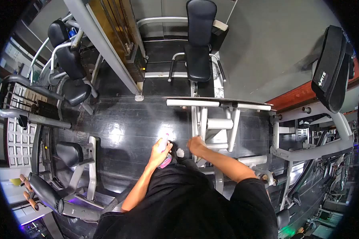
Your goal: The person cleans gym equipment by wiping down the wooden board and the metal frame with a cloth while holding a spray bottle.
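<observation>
My left hand (pixel 160 152) is wrapped round a spray bottle (pixel 166 162) with a pale pink top and bright pink lower part, held in front of my body. To its right, my right hand (pixel 195 145) is closed in a fist beside the light grey frame (pixel 203 123) of a leg-press-like machine. Whether the fist touches the frame, or has anything inside, I cannot make out. Low between the two hands shows a small white patch (pixel 180 153), too unclear to name.
A machine with a black padded seat (pixel 198 63) stands ahead. Other padded machines are at left, with a black seat (pixel 70 153) nearest. At right rises a frame with a black pad (pixel 329 71). Dark shiny floor (pixel 119 119) lies between them.
</observation>
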A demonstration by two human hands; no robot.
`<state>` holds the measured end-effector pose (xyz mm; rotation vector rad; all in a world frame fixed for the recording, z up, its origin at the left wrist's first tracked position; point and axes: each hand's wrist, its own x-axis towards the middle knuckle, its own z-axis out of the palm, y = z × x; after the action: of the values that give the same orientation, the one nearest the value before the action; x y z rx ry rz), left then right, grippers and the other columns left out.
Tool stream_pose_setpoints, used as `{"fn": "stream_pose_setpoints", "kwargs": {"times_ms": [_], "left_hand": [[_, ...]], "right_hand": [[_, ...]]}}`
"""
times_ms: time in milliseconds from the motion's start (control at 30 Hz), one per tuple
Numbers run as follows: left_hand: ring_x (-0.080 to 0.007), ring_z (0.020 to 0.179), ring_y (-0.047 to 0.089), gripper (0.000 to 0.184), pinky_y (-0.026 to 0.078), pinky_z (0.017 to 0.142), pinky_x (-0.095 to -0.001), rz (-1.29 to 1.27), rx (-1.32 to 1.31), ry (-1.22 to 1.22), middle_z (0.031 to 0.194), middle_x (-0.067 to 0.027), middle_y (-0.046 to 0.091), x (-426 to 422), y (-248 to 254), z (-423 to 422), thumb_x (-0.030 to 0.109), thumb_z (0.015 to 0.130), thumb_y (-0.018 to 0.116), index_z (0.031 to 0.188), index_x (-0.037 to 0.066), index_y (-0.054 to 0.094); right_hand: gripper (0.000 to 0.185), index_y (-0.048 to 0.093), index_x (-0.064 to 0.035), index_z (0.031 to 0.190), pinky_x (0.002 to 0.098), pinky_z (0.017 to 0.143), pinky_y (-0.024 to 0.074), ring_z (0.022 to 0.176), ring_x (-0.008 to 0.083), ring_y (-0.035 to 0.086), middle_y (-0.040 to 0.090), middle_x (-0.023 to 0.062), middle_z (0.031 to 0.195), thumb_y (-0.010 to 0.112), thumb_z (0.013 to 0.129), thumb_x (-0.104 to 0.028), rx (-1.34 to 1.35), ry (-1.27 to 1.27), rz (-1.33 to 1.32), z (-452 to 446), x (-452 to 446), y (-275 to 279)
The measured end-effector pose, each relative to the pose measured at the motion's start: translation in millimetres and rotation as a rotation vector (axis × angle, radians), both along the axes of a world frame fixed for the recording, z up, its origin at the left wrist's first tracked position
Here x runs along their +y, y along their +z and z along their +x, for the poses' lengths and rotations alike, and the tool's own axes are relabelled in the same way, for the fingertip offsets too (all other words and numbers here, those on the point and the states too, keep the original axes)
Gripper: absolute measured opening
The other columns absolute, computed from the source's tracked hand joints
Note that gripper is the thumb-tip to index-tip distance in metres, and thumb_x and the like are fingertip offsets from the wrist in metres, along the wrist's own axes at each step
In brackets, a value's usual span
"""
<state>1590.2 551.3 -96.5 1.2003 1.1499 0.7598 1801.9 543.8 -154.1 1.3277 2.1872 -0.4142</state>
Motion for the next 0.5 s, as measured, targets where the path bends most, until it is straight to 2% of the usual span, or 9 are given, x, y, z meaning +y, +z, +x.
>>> {"fn": "stream_pose_setpoints", "kwargs": {"times_ms": [133, 200, 233, 300, 367, 433, 500], "left_hand": [[-0.009, 0.063, 0.059, 0.015, 0.047, 0.059, -0.0255, -0.001, 0.002, -0.017, 0.075, -0.0022, 0.059, 1.0, -0.5, 1.8, 0.015, 0.088, 0.065, 0.093, 0.003, 0.057], [-0.0089, 0.063, 0.059, 0.015, 0.047, 0.058, -0.0255, -0.009, 0.02, -0.038, 0.074, -0.002, 0.059, 2.9, 1.0, 1.6, 0.014, 0.088, 0.065, 0.092, 0.003, 0.057], [-0.0088, 0.063, 0.059, 0.014, 0.047, 0.058, -0.0256, -0.011, 0.033, -0.058, 0.074, -0.0019, 0.059, 5.3, 1.8, 4.5, 0.014, 0.088, 0.065, 0.092, 0.003, 0.056], [-0.0089, 0.062, 0.059, 0.014, 0.047, 0.058, -0.0256, 0.005, 0.016, -0.077, 0.074, -0.0019, 0.058, 7.6, 1.0, 9.0, 0.013, 0.088, 0.065, 0.092, 0.003, 0.056], [-0.009, 0.062, 0.059, 0.013, 0.047, 0.058, -0.0256, 0.02, 0.002, -0.095, 0.074, -0.0019, 0.058, 12.3, 1.7, 13.5, 0.013, 0.087, 0.065, 0.092, 0.003, 0.056], [-0.009, 0.062, 0.059, 0.013, 0.048, 0.059, -0.0254, 0.023, -0.037, -0.091, 0.073, -0.0018, 0.058, 14.1, 5.7, 18.2, 0.012, 0.087, 0.065, 0.091, 0.003, 0.056], [-0.009, 0.062, 0.059, 0.013, 0.048, 0.059, -0.0253, 0.02, -0.035, -0.12, 0.074, -0.0018, 0.058, 15.9, 8.9, 22.1, 0.011, 0.087, 0.065, 0.092, 0.003, 0.056]], "right_hand": [[0.013, 0.073, -0.0139, 0.086, 0.0398, 0.072, 0.0531, 0.088, 0.0226, 0.068, 0.071, 0.0014, 0.092, 0.067, 0.075, -0.014, 0.02, -0.041, 0.027, 11.2, -24.9, -6.6], [0.015, 0.072, -0.0112, 0.086, 0.0379, 0.078, 0.0522, 0.092, 0.0224, 0.066, 0.07, 0.004, 0.096, 0.067, 0.073, -0.01, 0.094, -0.333, -0.147, 25.3, -23.7, 25.0], [0.015, 0.072, -0.0112, 0.086, 0.0379, 0.078, 0.0522, 0.092, 0.0224, 0.066, 0.07, 0.004, 0.096, 0.067, 0.073, -0.01, 0.09, -0.35, -0.144, 34.4, -22.0, 54.0], [0.026, 0.069, -0.0079, 0.096, 0.036, 0.085, 0.0501, 0.101, 0.0254, 0.064, 0.068, 0.0096, 0.103, 0.064, 0.071, -0.007, 0.377, -0.621, -0.112, 54.5, -18.7, 107.0], [0.036, 0.064, -0.0075, 0.11, 0.0349, 0.089, 0.048, 0.106, 0.0281, 0.061, 0.065, 0.0147, 0.109, 0.058, 0.075, -0.004, 0.683, -0.767, 0.036, 92.3, -27.9, 112.5], [0.038, 0.059, -0.0072, 0.118, 0.0348, 0.091, 0.046, 0.106, 0.0301, 0.06, 0.065, 0.0172, 0.109, 0.053, 0.081, -0.004, 0.899, -0.935, 0.368, 138.1, -41.2, 92.9], [0.033, 0.058, -0.0046, 0.119, 0.035, 0.091, 0.0455, 0.105, 0.0294, 0.061, 0.064, 0.0177, 0.111, 0.05, 0.087, -0.004, 0.879, -1.37, 0.549, 167.9, -48.4, 94.7]]}}
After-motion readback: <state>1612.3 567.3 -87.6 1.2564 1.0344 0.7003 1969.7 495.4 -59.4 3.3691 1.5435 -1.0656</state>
